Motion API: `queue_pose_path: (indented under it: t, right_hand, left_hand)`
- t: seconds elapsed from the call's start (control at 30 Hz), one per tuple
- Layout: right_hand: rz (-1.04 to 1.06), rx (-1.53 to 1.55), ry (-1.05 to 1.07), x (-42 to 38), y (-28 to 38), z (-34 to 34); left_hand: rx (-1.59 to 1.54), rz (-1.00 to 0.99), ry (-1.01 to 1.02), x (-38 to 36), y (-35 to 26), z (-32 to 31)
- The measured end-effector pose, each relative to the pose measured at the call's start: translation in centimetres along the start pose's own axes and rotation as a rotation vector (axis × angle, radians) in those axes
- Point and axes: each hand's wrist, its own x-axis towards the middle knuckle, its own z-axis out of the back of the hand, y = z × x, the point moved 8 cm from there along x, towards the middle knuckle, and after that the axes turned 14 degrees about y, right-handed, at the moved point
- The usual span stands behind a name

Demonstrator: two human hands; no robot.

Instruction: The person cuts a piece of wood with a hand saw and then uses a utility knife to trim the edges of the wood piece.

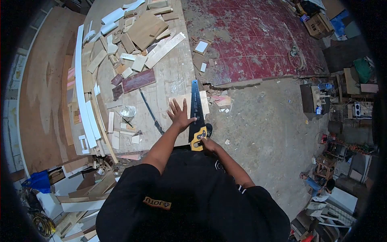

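Observation:
My right hand [209,144] is closed on the yellow-and-black handle of a hand saw [195,103]. The dark blade points away from me, lying across a pale wooden board [205,105] at the table's right edge. Spread flat on the left part of that board is my left hand [178,116], fingers apart. Its thumb reaches to the blade and seems to touch it. Where the teeth meet the wood is too small to make out. To the left of my left hand, a thin dark strip [150,111] lies on the wooden table [177,82].
Wood offcuts [147,30] crowd the table's far left, with a dark red piece [138,80] nearer. A clear cup [128,111] and long white strips [84,88] stand left. Scrap boards [86,201] lie below. Concrete floor [258,121] extends right, where a person [318,183] is partly visible.

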Motion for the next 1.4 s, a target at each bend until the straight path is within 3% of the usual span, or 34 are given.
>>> queue_pose_path:
  t: [0.1,0.37,0.63,1.4]
  right_hand:
    - [-0.007,-0.026,-0.003,1.4,-2.2,0.3]
    - [-0.103,-0.071,-0.005,0.0,-0.7,0.4]
    - [0.032,0.068,0.02,-0.2,0.3,-0.2]
    - [0.013,-0.008,-0.001,0.2,-0.3,0.0]
  left_hand:
    - [0.001,0.001,0.001,0.0,0.0,0.1]
    - [-0.026,0.003,-0.017,-0.4,-0.2,0.5]
    - [-0.017,0.012,0.02,-0.1,-0.1,0.2]
    - [-0.017,0.013,0.039,0.1,0.0,0.2]
